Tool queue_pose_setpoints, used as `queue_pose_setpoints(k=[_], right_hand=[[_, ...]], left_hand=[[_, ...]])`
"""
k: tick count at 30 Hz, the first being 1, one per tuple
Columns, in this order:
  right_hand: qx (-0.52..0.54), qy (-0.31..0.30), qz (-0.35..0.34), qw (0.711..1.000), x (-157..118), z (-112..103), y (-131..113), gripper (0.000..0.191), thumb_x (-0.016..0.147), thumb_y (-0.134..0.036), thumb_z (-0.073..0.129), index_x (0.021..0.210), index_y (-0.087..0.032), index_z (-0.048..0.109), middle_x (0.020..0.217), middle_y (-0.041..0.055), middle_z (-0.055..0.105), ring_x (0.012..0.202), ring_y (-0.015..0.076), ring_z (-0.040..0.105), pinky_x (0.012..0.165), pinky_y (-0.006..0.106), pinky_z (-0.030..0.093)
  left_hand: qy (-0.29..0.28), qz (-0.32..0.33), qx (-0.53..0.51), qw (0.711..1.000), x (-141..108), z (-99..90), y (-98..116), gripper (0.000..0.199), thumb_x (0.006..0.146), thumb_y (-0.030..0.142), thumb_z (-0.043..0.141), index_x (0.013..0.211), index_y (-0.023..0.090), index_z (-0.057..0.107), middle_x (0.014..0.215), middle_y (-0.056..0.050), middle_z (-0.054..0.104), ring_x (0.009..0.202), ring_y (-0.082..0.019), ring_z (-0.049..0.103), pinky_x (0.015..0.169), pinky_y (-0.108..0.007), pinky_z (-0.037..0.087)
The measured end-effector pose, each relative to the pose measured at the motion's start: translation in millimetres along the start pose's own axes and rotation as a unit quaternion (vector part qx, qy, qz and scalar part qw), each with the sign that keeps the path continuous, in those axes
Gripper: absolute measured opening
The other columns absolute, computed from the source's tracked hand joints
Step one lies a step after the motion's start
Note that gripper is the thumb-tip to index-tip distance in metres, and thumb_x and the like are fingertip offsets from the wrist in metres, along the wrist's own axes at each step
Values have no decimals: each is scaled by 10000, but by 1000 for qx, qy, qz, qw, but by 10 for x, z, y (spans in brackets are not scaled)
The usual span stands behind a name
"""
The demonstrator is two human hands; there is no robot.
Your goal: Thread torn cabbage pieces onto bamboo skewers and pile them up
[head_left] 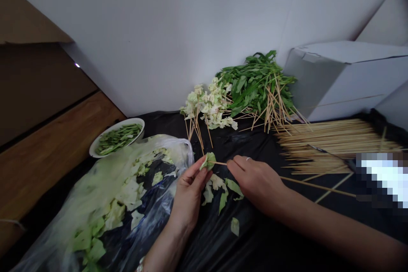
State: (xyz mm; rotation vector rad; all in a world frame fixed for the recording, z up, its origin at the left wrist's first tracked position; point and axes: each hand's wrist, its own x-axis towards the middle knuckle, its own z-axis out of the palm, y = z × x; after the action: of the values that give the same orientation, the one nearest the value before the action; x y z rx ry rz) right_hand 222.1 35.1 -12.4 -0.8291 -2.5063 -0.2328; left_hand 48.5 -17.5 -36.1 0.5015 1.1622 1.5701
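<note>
While left hand [190,182] pinches cabbage [208,160] against skewer [220,163], pixelated patch [384,174] unreadable

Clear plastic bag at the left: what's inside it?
The plastic bag holds pale green leaf pieces, plain at its open side, blurred through its cloudier part. Whatever lies beneath the uppermost pieces is covered, so their depth can't be told.

No text, label, brand, number or sign can be read. Small marks near the top edge of the white box [346,78] are too faint to make out, and the bright patch [387,174] at far right is pixelated beyond reading.
</note>
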Motion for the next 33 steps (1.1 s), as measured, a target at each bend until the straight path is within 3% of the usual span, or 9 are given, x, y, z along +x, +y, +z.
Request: queue_pose_setpoints(k=[6,10,18,25,33], right_hand=[[-6,31,-13,999,16,-17,-13,168,803,-10,579,795,-178,585,717,16,585,620,182,561,534,297,337],[-11,-16,9,1000,-8,-8,-32,170,804,-5,577,814,-175,588,719,18,598,601,179,580,504,294,319],[3,-168,47,985,18,-74,-62,150,865,-38,543,900,-180,574,816,36,639,651,206,632,505,312,311],[24,-195,62,979,26,-93,-49,128,892,-65,518,909,-185,560,846,39,640,685,217,646,524,321,334],[60,-220,73,971,50,-83,2,120,912,-97,471,945,-180,551,875,48,645,709,203,648,528,308,322]], left_hand=[[-9,4,12,1000,-3,-6,-20,364,705,254,821,1062,224,754,1074,-42,769,940,-153,714,906,-246,530],[-14,13,27,999,-21,-5,-27,380,712,272,816,1083,224,747,1116,-54,755,965,-181,712,887,-265,545],[-34,23,85,996,-61,2,-34,420,775,304,765,1184,230,703,1101,-59,756,949,-178,705,821,-233,549],[-40,39,158,986,-88,19,-32,460,787,333,744,1232,243,672,1109,-46,750,949,-187,694,794,-241,545],[-41,49,182,981,-92,15,-16,499,790,375,734,1262,236,650,1130,-66,740,987,-222,690,867,-301,540]])
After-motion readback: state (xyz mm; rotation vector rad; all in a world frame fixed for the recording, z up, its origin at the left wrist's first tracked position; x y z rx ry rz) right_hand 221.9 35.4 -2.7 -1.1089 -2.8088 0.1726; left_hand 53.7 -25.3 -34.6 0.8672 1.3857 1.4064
